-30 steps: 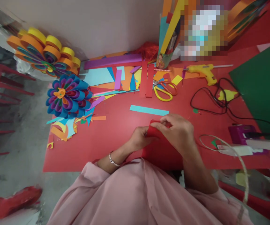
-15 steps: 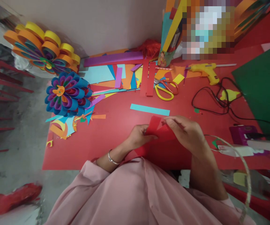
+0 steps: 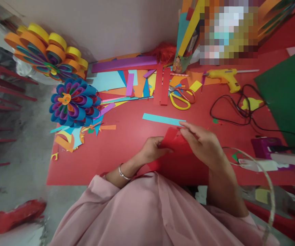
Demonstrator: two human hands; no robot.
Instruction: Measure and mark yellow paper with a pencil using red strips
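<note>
My left hand point(image 3: 151, 149), with a silver bangle on its wrist, is closed on a piece of red paper point(image 3: 169, 137), its thumb lying across the front. At the paper's upper right edge is my right hand point(image 3: 202, 141), its thumb and lower fingers closed there. Its index finger is lifted and reaches over the right end of a light-blue paper strip point(image 3: 163, 118) lying flat just beyond. Red paper against the red table makes the lower outline hard to make out.
Scissors point(image 3: 180, 99) and coloured paper strips point(image 3: 129, 84) lie behind. A yellow glue gun point(image 3: 224, 78) with a black cord point(image 3: 211, 111) is at right. Blue-purple point(image 3: 73, 102) and orange-yellow point(image 3: 47, 51) paper flowers stand at left, beside scraps point(image 3: 74, 133). The red table point(image 3: 116, 153) spans the front.
My right index finger has lifted off the red paper's edge and stretched up to the light-blue strip's end. My left hand stays almost still.
</note>
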